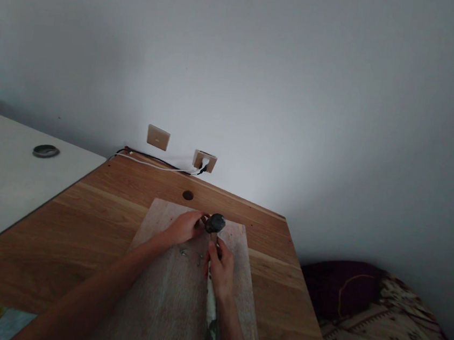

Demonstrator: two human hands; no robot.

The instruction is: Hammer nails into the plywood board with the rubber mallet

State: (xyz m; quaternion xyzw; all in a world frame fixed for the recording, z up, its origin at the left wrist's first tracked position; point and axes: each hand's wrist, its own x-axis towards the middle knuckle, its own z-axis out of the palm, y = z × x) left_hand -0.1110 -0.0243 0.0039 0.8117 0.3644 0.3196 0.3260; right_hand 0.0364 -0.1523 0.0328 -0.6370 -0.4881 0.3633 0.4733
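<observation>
My right hand (222, 269) is wrapped round the pale, worn handle of a hammer (211, 306), high up near its dark head. The handle's lower end points back toward me. My left hand (185, 227) reaches in from the left, its fingers curled together right beside the hammer head. Whatever those fingertips pinch is hidden or too small to make out. Under both hands lies a rough, light wooden board (165, 298). A few small metal pieces, perhaps nails (183, 252), lie on the board between my hands.
The board rests on a brown wooden table (84, 220) against the wall. Cables (158, 167) run along its back edge to a wall socket (204, 161). A white table (15, 180) with a dark ring-shaped insert stands left. Patterned fabric (388, 333) is heaped at right.
</observation>
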